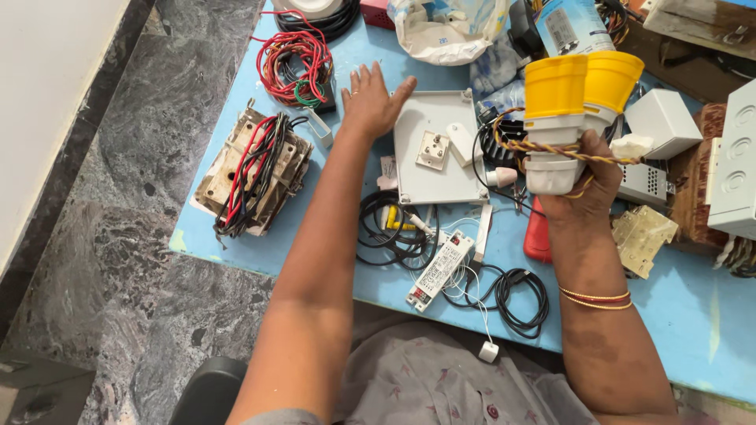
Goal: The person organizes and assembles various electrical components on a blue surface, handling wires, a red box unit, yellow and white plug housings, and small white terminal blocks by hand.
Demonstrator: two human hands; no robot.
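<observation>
Nearest, a small white block hangs on a thin wire over the near edge of the blue worktop. Just beyond lie a white driver box and loops of black cable; how the wires join is hard to make out. A red thing is mostly hidden behind the right wrist.

The right hand is raised above the worktop, right of centre, fingers wrapped tight around two yellow-and-white plugs with a twisted yellow-brown wire around them; the fingertips are out of sight behind the plugs.

The left hand lies flat farther off, fingers spread, thumb at the far left corner of a white switch plate. Left of it sit a transformer draped in wires and a red wire coil. At the far edge a white bag and grey boxes are cut off.
</observation>
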